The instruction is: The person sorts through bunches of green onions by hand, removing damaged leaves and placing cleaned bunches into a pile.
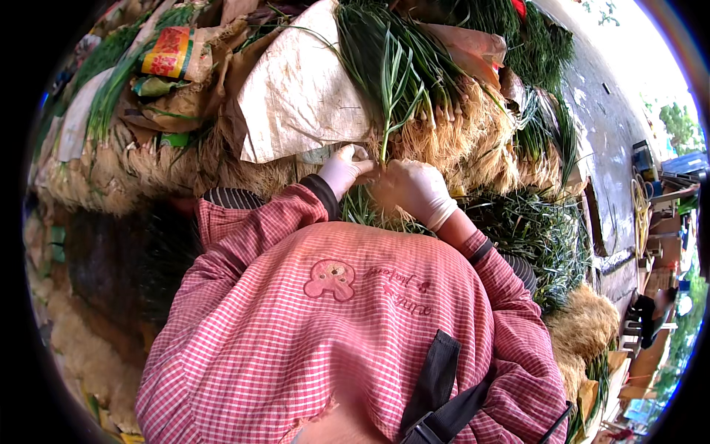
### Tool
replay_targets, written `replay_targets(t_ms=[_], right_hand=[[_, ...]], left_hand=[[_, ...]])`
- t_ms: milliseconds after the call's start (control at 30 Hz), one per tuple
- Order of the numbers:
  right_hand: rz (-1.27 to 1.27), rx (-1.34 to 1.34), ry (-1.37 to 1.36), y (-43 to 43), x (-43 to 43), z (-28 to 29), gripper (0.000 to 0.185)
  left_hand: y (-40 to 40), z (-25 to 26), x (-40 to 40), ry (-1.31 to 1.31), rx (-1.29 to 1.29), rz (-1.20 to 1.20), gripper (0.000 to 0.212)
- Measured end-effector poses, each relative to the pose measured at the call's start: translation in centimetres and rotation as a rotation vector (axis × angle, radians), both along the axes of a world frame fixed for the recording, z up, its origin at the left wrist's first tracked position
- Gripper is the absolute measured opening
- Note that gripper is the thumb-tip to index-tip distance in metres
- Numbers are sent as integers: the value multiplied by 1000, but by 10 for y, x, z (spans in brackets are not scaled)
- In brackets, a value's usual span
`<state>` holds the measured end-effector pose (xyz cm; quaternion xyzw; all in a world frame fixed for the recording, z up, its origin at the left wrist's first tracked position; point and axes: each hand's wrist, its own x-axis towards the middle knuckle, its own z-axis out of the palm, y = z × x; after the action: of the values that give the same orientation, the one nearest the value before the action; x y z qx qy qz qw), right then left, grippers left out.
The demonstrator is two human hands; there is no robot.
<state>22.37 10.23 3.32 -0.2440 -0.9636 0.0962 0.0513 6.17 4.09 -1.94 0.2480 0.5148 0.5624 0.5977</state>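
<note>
A single garlic-like green plant [385,130] stands upright between my gloved hands, leaves pointing away from me. My left hand [345,169] pinches with thumb and forefinger at its stem base. Closed around the lower end from the other side is my right hand [417,188]. Roots below the fists are blurred and partly hidden by the fingers. Just beyond lies a heap of similar green plants [410,72], their long pale roots [449,130] hanging toward me. A whitish woven sheet [305,83] covers the pile beside it, near my left hand.
More rooted bundles [100,161] line the left, with a printed sack [169,53] among them. Loose green leaves [532,244] lie low on the right, near a root heap [582,322]. Grey paving [604,122] stretches along the right; a person [652,316] sits farther off.
</note>
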Motion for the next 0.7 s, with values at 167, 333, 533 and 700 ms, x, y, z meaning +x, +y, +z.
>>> replay_targets(t_ms=[167, 333, 533, 700], right_hand=[[41, -36, 45, -13, -21, -16, 33], [-56, -362, 331, 17, -7, -26, 32], [-93, -305, 307, 3, -34, -57, 23], [-242, -206, 259, 40, -17, -48, 16]], left_hand=[[-9, -8, -5, 105, 62, 27, 22], [-9, -9, -8, 98, 155, -35, 29], [-12, -20, -26, 278, 56, -37, 30], [-14, -10, -28, -56, 33, -155, 28]])
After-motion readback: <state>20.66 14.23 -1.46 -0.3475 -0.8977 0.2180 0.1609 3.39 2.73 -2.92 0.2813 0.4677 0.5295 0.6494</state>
